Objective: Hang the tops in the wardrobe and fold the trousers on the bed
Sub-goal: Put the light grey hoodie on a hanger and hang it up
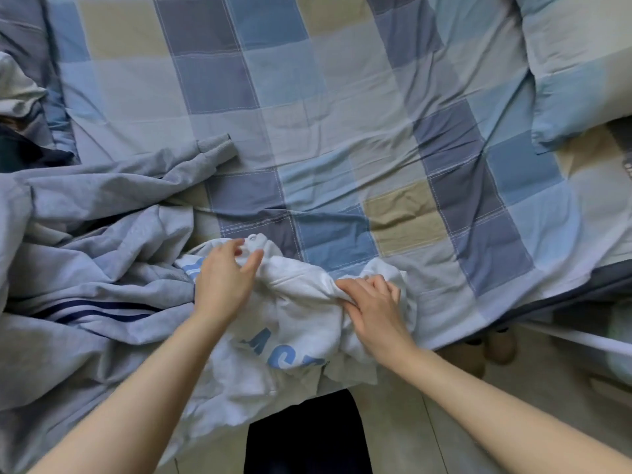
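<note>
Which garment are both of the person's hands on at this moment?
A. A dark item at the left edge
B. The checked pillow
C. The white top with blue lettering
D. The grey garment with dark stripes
C: the right hand grips a bunch of the white top, and the left hand rests on it near its collar.

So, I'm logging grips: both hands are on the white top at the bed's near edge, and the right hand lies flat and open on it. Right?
Not quite. In the head view the right hand grips a bunched fold of the white top, fingers curled, not flat. The rest holds: the left hand is on it too, at the bed's near edge.
</note>
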A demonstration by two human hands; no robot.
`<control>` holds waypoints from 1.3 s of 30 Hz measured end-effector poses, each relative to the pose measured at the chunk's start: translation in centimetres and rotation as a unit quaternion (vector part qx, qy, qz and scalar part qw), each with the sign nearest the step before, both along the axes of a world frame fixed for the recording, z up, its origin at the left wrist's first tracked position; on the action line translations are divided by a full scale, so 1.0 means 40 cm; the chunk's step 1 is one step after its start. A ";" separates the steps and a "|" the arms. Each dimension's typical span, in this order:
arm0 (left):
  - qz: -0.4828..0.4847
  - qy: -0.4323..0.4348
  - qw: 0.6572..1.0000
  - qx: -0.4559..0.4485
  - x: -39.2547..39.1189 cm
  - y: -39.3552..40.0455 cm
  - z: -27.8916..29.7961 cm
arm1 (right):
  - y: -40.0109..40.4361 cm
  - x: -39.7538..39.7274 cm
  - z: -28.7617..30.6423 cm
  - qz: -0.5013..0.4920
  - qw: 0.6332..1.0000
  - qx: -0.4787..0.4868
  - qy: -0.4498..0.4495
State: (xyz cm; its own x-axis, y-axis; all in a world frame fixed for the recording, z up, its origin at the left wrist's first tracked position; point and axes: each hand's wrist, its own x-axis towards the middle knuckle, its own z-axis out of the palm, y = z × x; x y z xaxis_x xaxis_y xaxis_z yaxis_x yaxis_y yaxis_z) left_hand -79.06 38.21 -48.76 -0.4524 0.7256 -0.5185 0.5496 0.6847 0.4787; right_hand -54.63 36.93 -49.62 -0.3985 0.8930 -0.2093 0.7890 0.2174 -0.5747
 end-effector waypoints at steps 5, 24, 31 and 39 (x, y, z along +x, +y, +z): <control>0.046 -0.073 0.990 -0.111 0.038 0.069 0.023 | 0.018 -0.049 0.174 -0.055 0.993 0.008 0.106; -0.093 -0.079 0.877 0.464 0.130 0.012 1.057 | -0.070 0.027 1.038 -0.323 0.907 0.116 0.243; -0.199 -0.182 0.819 0.507 0.221 -0.046 1.311 | -0.199 0.098 1.286 -0.415 0.850 0.207 0.249; -0.371 -0.282 0.707 0.532 0.403 -0.218 1.514 | -0.483 0.197 1.402 -0.464 0.861 0.120 0.171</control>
